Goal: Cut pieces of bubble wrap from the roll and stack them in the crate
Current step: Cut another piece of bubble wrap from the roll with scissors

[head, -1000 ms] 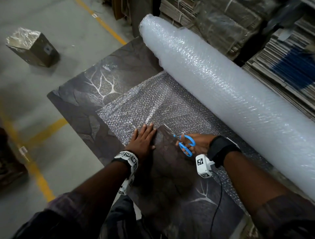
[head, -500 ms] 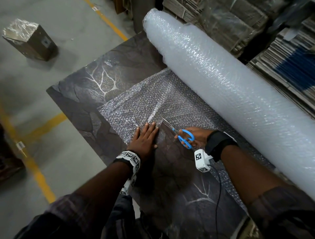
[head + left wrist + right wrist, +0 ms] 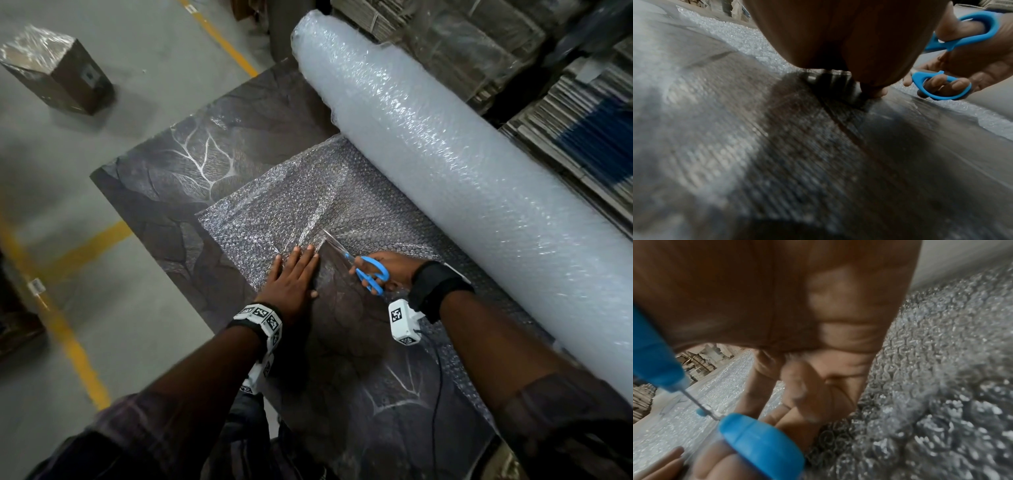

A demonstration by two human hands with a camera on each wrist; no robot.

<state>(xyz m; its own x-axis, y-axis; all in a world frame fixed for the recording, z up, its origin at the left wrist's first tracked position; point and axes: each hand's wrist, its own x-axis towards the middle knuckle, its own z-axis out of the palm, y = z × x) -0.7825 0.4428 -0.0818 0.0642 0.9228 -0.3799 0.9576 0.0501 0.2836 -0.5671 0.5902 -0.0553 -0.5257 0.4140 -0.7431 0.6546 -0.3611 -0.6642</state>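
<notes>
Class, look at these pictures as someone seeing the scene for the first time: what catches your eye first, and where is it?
A huge white bubble wrap roll lies diagonally across the far right of the dark patterned table. In the middle, the right hand works blue-handled scissors into the unrolled sheet, which the left hand presses flat beside the cut. A plastic-wrapped box stands on the floor, far left.

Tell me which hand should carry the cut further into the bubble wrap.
Right. The right hand already grips the scissors, blades in the bubble wrap; the left hand lies flat, pinning it down.
</notes>
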